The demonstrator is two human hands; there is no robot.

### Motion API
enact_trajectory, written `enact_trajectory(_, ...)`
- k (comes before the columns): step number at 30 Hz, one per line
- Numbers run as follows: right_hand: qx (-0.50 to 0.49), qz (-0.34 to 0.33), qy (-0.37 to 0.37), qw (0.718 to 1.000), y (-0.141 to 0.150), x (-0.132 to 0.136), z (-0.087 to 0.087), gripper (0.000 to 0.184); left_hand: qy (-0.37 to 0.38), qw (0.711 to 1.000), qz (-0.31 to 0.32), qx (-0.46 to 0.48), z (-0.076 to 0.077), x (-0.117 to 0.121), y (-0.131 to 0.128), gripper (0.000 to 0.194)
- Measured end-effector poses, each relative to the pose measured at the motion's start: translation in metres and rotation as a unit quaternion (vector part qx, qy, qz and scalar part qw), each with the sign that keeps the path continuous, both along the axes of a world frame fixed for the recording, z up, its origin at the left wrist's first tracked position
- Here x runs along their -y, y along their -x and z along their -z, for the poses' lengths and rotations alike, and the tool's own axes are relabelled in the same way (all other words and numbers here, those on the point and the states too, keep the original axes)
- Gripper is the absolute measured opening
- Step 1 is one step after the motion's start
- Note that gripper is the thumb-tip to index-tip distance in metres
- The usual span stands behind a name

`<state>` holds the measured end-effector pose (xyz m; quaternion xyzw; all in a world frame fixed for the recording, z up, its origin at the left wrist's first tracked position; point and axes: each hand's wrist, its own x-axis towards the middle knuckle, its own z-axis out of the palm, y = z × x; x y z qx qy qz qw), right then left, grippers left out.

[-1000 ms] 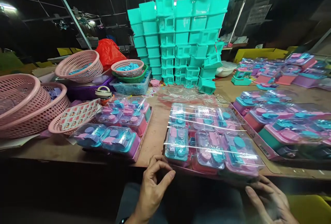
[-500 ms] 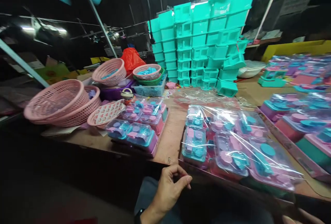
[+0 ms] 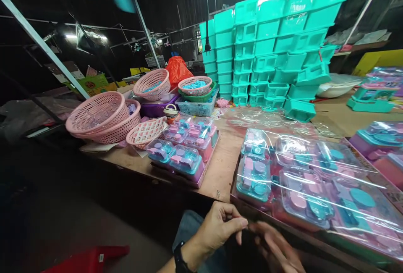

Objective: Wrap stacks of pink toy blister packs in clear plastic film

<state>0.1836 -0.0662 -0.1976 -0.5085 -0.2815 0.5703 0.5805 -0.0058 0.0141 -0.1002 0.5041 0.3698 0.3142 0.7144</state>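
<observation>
My left hand (image 3: 222,224), with a dark band on its wrist, is held in front of the table edge. Its thumb and forefinger are pinched together, and anything between them is too small to make out. My right hand (image 3: 277,245) is just right of it, close to the left fingertips and smeared by motion, so its grip is unclear. Behind both hands lies a tray (image 3: 234,197) of clear-lidded toy boxes (image 3: 254,180) under shiny plastic film (image 3: 315,174). Farther left stands a smaller group of similar toy boxes (image 3: 187,158) in another tray (image 3: 209,166).
Teal plastic bins (image 3: 266,31) are stacked high at the back. Pink baskets (image 3: 96,113) stand on the left, near a red bag (image 3: 178,69). Loose clear wrap (image 3: 267,119) lies mid-table. A red stool (image 3: 91,260) is on the floor at lower left.
The view has turned left, so the things on the table appear farther right. My right hand has come from the lower right corner up beside my left hand, which stays pinched.
</observation>
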Motion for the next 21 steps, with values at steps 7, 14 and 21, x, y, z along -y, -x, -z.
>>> enact_trajectory(7,0.168,-0.023,-0.191,0.967,0.03,-0.024,-0.071,0.016,0.07,0.996,0.043,0.035,-0.01,-0.005,0.007,0.043)
enact_trajectory(14,0.232,-0.01,-0.226,0.946,0.027,-0.024,-0.077,0.018,0.111,0.989,0.082,0.054,-0.007,-0.007,0.009,0.047)
enact_trajectory(21,0.271,0.03,-0.26,0.926,0.036,-0.019,-0.081,0.013,-0.021,0.998,0.009,0.056,-0.015,-0.012,0.005,0.033)
